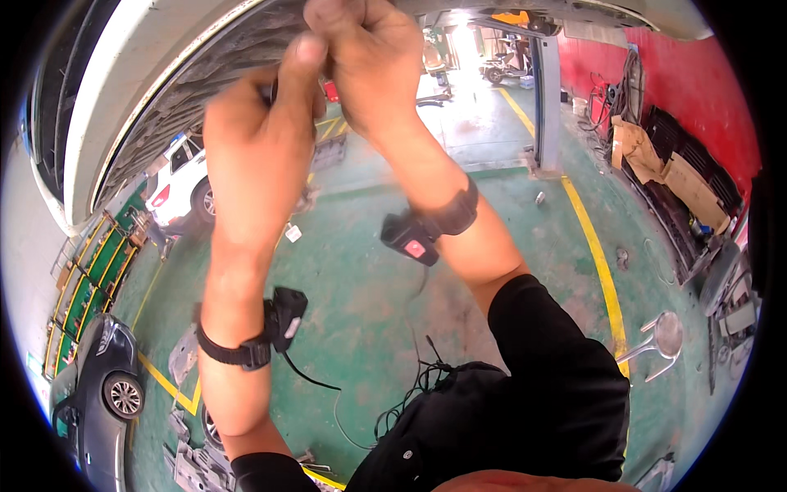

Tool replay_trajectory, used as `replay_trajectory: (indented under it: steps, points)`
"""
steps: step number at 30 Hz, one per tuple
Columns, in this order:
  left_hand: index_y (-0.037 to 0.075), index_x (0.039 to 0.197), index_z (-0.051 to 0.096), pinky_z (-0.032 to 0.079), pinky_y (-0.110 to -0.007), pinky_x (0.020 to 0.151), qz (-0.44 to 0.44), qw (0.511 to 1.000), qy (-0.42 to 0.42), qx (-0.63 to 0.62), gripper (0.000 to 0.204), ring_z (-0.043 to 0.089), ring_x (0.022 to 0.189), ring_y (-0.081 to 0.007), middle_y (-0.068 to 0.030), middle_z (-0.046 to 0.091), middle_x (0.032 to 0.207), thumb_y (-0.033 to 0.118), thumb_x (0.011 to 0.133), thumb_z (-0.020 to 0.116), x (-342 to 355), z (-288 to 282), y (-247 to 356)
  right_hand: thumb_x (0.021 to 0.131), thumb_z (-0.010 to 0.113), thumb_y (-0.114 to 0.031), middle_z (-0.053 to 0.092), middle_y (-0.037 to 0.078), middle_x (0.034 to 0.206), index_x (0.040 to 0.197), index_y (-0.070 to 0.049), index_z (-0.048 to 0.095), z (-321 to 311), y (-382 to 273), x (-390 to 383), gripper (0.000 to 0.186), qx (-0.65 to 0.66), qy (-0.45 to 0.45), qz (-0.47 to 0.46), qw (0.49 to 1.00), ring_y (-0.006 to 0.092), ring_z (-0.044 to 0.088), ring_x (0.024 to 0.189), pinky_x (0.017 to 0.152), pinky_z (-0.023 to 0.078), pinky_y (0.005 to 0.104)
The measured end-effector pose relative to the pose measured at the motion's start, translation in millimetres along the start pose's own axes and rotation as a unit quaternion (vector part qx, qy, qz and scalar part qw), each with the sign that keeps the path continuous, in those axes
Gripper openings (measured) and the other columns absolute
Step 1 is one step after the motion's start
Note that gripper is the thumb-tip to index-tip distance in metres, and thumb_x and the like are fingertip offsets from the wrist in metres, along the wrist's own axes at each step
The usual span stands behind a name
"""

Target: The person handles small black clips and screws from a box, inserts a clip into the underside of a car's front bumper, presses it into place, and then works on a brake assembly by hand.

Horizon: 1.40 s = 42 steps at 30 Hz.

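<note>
Both my hands are raised to the underside of a lifted vehicle (176, 90) with a light-coloured body. My left hand (258, 131) has its fingers curled and thumb raised, closed around a small dark thing that is mostly hidden. My right hand (365, 70) is just to the right of it, fingers bent and pressed together at the top edge of the view; what they hold, if anything, is hidden. Each wrist wears a strap with a small black device (287, 320), and loose cables (418, 385) hang lower down.
A white car (176, 189) and a dark car (98, 394) stand left, near yellow shelving (86, 279). A lift post (548, 107) rises right of centre. Cardboard and panels (664, 172) lean along a red wall (697, 90). A metal stand (668, 336) is at lower right.
</note>
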<state>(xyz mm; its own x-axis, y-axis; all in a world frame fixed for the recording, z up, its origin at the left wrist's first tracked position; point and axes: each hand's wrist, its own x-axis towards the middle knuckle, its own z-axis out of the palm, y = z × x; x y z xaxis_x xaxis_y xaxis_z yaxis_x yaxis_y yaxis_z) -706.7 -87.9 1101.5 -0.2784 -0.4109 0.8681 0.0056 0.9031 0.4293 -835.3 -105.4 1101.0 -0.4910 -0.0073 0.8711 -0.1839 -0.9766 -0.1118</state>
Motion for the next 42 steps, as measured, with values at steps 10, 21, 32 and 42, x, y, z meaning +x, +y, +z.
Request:
replay_trajectory:
  steps: [10,21,32,42]
  points:
    - [0.004,0.082,0.059,0.034,-0.023,0.04,-0.433,0.849,-0.195,-0.229,0.074,0.048,0.048,-0.0093,-0.0026,0.053,0.066,0.073,0.095,0.037,-173,19,-142,0.085,0.079,-0.022,0.064,0.002,0.086,0.105,-0.007,0.063,-105,-24,-182,0.03,-0.174,-0.28,0.295,0.897,0.0091,0.06,0.075,0.064,0.05,0.0283]
    - [0.005,0.114,0.06,0.032,-0.025,0.038,-0.619,0.64,-0.292,-0.349,0.071,0.05,0.047,-0.0137,-0.006,0.057,0.072,0.067,0.101,0.026,-330,23,-182,0.087,0.072,-0.02,0.069,0.013,0.087,0.103,-0.003,0.069,-145,-54,-331,0.024,-0.33,-0.361,0.489,0.722,0.0259,0.067,0.076,0.069,0.052,0.0374]
    - [0.008,0.125,0.061,0.029,-0.023,0.04,-0.627,0.599,-0.248,-0.432,0.059,0.047,0.052,-0.0112,-0.0016,0.055,0.077,0.057,0.103,0.038,-420,-17,-184,0.085,0.067,-0.008,0.069,0.006,0.096,0.114,-0.007,0.066,-135,-90,-421,0.029,-0.268,-0.291,0.569,0.721,0.0151,0.065,0.083,0.072,0.053,0.0322]
    - [0.003,0.101,0.061,0.032,-0.024,0.041,-0.711,0.557,-0.107,-0.416,0.037,0.054,0.056,-0.0173,-0.0057,0.058,0.078,0.034,0.103,0.042,-476,-71,-160,0.095,0.063,-0.008,0.065,0.001,0.09,0.113,-0.003,0.063,-112,-109,-478,0.019,-0.157,-0.193,0.644,0.723,0.0094,0.061,0.082,0.073,0.05,0.0269]
